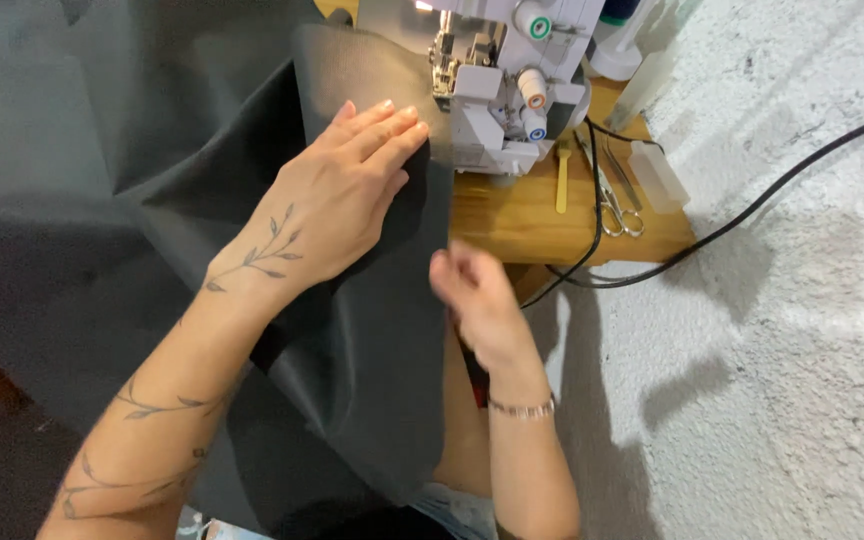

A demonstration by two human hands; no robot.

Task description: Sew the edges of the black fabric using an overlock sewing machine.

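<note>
The dark fabric [152,200] looked soft and limp, draped across the bench [512,215]. The left hand [337,195] lay flat and open on it, pressing near the sewing machine [512,80]. The right hand [477,300], blurred, seemed to pinch its edge, probably the best hold.

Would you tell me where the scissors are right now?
The scissors lie on the wooden table, right of the sewing machine, beside a yellow stick.
</note>
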